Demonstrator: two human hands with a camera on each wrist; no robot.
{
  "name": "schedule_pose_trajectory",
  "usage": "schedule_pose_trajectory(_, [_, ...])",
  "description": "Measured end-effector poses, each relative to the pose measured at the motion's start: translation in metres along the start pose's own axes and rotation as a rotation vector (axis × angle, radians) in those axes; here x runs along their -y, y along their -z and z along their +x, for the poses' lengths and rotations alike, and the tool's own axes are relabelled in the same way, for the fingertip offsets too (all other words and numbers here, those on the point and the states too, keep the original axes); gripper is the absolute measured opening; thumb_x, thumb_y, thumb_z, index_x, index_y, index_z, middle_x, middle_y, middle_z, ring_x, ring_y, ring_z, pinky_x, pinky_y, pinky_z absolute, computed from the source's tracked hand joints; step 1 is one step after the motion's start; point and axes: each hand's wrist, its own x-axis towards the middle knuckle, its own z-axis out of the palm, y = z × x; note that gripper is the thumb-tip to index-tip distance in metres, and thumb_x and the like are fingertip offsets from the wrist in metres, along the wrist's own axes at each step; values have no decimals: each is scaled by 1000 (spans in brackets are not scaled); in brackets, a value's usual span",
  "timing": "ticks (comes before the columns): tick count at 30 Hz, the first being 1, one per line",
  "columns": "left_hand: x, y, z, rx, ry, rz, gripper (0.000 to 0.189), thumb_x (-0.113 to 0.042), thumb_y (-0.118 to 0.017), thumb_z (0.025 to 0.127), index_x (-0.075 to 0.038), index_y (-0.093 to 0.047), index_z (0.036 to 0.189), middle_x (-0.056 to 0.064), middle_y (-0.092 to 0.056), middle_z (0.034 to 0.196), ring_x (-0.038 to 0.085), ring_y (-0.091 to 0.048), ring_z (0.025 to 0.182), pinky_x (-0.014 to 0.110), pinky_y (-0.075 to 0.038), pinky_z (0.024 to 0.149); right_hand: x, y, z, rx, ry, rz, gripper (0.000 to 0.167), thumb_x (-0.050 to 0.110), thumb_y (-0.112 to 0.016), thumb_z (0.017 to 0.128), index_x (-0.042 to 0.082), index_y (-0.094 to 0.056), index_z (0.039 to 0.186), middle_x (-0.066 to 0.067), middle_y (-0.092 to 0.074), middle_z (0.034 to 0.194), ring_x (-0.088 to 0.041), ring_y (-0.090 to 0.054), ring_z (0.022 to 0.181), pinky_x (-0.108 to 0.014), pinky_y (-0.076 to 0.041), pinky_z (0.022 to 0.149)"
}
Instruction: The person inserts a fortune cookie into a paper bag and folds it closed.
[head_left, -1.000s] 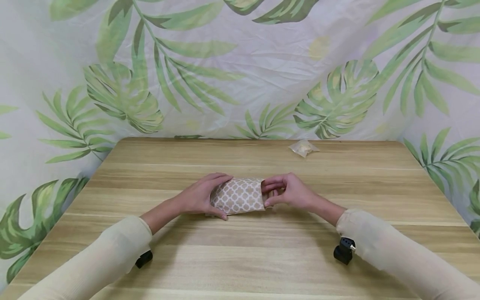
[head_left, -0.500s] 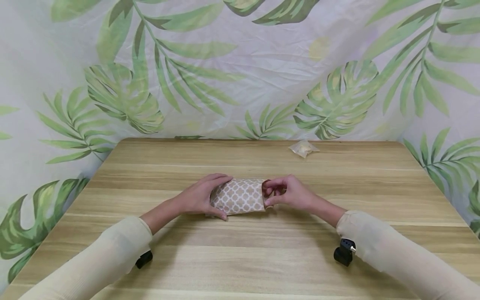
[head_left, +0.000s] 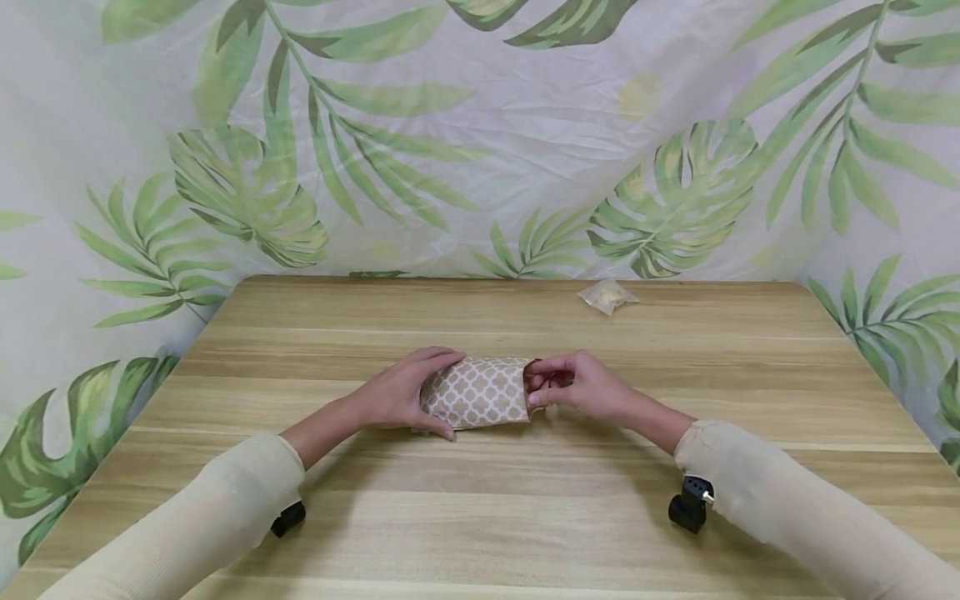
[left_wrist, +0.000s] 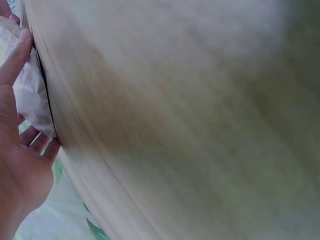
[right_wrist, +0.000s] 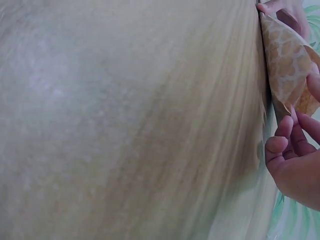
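Observation:
A beige paper bag [head_left: 480,392] with a white lattice pattern lies on its side on the wooden table, its mouth toward the right. My left hand [head_left: 397,390] grips its left end, thumb on the near side and fingers on the far side. In the left wrist view that hand [left_wrist: 22,165] lies against the bag's pale, creased end [left_wrist: 32,95]. At the mouth, my right hand [head_left: 588,387] has curled fingers partly inside and the thumb at the rim. From the right wrist, the hand [right_wrist: 300,165] pinches the bag's edge [right_wrist: 287,75]. The bag's inside is mostly hidden.
A small clear packet [head_left: 607,296] with something pale in it lies near the table's back edge. Behind the wooden table [head_left: 480,517] hangs a leaf-print cloth [head_left: 525,125]. Black wrist devices [head_left: 688,504] sit under both sleeves.
The right fingers have drawn slightly out of the mouth and curled closer to the thumb, uncovering more of the brown inner rim. Left hand and bag stay in place.

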Motion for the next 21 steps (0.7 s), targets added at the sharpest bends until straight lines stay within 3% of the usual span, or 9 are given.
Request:
schedule_pose_trajectory(9, [0,-1,1,-12,11,-10,110,-45,-98,63,1,-49,150,22,-52,149,41,-48,138,58,-42,114,-1,-8,2,-28,39,30,38,1,-78,88,-16,-67,121,-9,-71,91,-13,-60,81,-19,-50,70])
schedule_pose_trajectory(18, [0,-2,0,-14,32,-24,112,-47,-98,64,0,-48,152,20,-51,150,39,-48,139,57,-41,114,-2,-17,7,-87,78,-46,23,0,-76,83,-7,-73,105,-3,-61,80,-12,-54,75,-20,-47,65])
schedule_pose_trajectory(21, [0,-2,0,-12,29,-20,111,-46,-98,64,1,-48,151,21,-52,149,40,-49,138,57,-42,114,-1,-17,5,-87,77,-46,24,-1,-76,83,-7,-73,106,-4,-62,82,-13,-54,76,-20,-47,66])
